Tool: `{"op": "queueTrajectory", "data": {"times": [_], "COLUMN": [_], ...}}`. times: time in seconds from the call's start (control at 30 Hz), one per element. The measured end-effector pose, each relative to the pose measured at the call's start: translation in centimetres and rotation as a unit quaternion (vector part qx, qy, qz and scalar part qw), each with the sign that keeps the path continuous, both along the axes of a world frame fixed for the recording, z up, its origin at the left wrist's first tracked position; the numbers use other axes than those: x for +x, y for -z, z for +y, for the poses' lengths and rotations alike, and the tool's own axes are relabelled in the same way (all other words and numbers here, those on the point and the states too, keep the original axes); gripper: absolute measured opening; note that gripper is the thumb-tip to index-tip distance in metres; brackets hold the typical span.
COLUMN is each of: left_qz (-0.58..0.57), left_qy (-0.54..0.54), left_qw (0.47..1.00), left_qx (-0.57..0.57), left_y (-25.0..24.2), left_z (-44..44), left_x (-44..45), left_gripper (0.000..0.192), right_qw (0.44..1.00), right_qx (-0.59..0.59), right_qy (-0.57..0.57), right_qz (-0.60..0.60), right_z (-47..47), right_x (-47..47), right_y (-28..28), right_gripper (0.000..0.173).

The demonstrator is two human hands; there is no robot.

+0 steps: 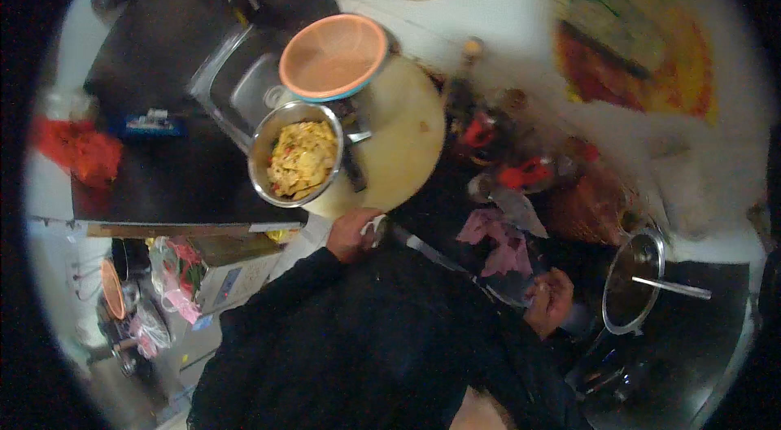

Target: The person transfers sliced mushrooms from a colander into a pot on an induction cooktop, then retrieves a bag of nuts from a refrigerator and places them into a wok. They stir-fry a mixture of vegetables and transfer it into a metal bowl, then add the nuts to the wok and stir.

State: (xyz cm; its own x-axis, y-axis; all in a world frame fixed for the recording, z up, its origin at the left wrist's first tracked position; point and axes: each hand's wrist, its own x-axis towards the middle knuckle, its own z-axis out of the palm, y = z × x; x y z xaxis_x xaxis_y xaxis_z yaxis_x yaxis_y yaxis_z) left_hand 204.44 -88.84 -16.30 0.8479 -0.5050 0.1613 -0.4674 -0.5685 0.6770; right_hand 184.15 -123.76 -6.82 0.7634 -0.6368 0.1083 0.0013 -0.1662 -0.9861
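Note:
My left hand (355,235) is at the near edge of the round cutting board (403,143), its fingers closed on a small whitish thing, perhaps a cloth. Just beyond it a metal bowl (295,204) holds yellow cooked food (303,158). Behind the bowl stands an orange plastic basket (334,56). A knife with a dark handle (354,169) lies on the board, partly hidden by the bowl. My right hand (551,302) is at the counter's near edge, fingers curled, beside a crumpled pink cloth or paper (500,241); whether it holds anything is unclear.
A sink (229,82) lies left of the board. Bottles and jars with red parts (482,131) crowd the right back. A pan (631,283) with a metal utensil (671,287) sits at the far right. A red plastic bag (79,149) and a blue box (152,125) are on the left counter.

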Motion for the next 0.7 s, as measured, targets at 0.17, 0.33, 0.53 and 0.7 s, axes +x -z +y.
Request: {"op": "queueTrajectory", "data": {"times": [0.17, 0.33, 0.53, 0.7], "left_qz": [0.098, 0.136, 0.164, 0.179], "left_qy": [-0.139, -0.279, -0.454, -0.540], "left_qw": [0.984, 0.950, 0.876, 0.822], "left_qx": [0.044, 0.036, -0.001, -0.007], "left_y": [0.3, 0.9, 0.4, 3.0], "left_z": [12.2, 18.7, 22.5, 28.5], "left_x": [-0.3, -2.3, -9.1, -13.8], "left_gripper": [0.034, 0.033, 0.032, 0.027], "right_qw": [0.996, 0.987, 0.930, 0.934], "right_qx": [0.044, 0.055, 0.076, -0.051], "right_qy": [-0.073, -0.146, -0.361, -0.345], "right_qz": [0.042, 0.049, 0.009, 0.072], "right_z": [6.6, 10.1, 14.6, 19.5], "right_x": [7.7, 12.6, 18.9, 23.1], "right_y": [-0.1, 1.0, 1.0, 1.1], "right_gripper": [0.038, 0.033, 0.029, 0.023]}}
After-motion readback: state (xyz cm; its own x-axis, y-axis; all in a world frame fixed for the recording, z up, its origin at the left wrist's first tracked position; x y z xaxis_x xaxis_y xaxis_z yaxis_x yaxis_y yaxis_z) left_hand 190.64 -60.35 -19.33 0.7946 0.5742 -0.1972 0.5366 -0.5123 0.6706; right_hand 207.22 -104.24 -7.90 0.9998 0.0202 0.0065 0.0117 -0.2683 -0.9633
